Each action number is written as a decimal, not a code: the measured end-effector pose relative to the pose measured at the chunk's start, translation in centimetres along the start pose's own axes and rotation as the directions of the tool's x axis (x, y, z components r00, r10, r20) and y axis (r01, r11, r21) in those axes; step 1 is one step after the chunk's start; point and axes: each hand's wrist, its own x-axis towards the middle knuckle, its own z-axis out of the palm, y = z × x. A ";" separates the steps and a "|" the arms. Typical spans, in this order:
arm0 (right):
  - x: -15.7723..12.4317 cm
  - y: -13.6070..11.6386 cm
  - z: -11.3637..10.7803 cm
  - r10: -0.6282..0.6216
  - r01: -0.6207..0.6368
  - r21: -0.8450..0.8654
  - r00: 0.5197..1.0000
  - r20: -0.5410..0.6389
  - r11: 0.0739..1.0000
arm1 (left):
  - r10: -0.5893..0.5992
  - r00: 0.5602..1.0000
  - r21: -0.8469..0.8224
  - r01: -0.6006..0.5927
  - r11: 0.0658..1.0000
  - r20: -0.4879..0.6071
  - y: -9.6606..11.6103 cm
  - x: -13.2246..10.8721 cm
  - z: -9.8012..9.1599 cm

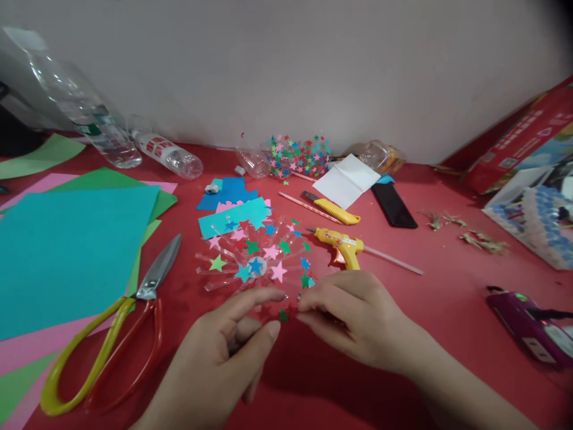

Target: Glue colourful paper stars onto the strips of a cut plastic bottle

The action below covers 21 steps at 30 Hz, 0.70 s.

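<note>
Nearest: left hand [233, 349] and right hand [353, 316], fingertips pinched narrow on a green star [283, 315] at the 6 o'clock rim of the clear flower [255, 257]. Looks mostly done: starred across top and centre, seemingly bare on near strips. Glue gun [342, 245] at 2 o'clock, scissors [111, 334] at 8.

Home craft corner: star-stuck plastic piece [253, 257], paper sheets [67, 251] and scissors [134, 310] left of glue gun [342, 245], bottles [168, 155] behind.

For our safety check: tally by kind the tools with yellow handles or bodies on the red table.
Scissors: 1
Utility knife: 1
Glue gun: 1
Total: 3
</note>
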 end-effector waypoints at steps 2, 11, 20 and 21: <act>0.0 0.1 0.2 0.003 -0.003 0.001 1.000 0.009 1.000 | 0.003 1.000 -0.005 -0.003 1.000 -0.011 -0.1 0.0 0.1; 0.0 0.1 0.4 0.013 -0.015 0.042 0.999 0.031 0.999 | 0.170 0.984 0.105 -0.164 0.981 -0.050 -1.3 0.6 0.2; 0.1 0.0 0.6 0.034 -0.035 0.012 0.999 0.022 0.999 | 0.185 0.981 0.151 -0.175 0.973 -0.052 -1.6 0.7 0.2; 0.1 0.0 0.6 0.035 -0.035 0.016 0.999 0.021 0.999 | 0.182 0.982 0.150 -0.173 0.974 -0.051 -1.6 0.7 0.2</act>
